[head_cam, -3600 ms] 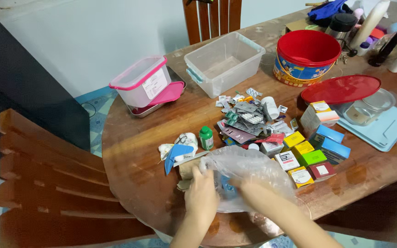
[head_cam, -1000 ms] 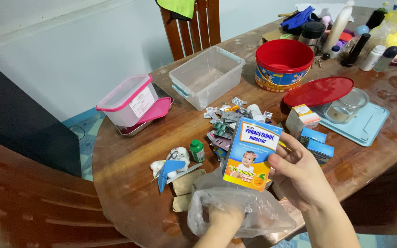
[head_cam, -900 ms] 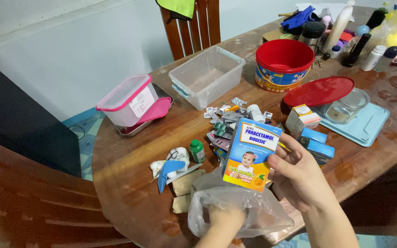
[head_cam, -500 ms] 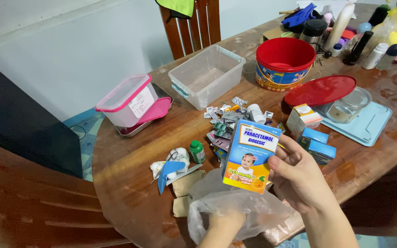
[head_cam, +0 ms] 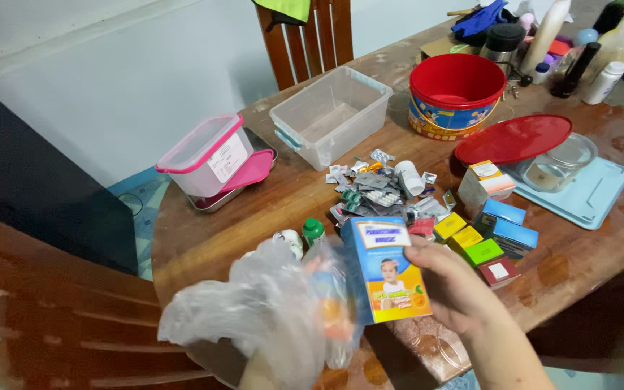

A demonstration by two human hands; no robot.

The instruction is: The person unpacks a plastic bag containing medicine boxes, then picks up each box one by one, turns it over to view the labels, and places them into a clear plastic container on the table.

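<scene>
**Right hand holds carton beside raised bag**

Right hand [head_cam: 464,289] closes its fingers round a blue-and-yellow medicine carton [head_cam: 388,271], upright over the round wooden table [head_cam: 254,217]. Left hand is hidden beneath the crumpled clear plastic bag [head_cam: 269,310] it lifts, so its grip cannot be told. By my judgement sorting is barely begun: the clear bin [head_cam: 330,115] sits empty, blister packs [head_cam: 380,191] and small boxes [head_cam: 485,235] remain loose.

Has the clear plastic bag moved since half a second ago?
Yes. The clear plastic bag has been lifted by the left hand, now covering the green-capped bottle's surroundings on the table.
</scene>
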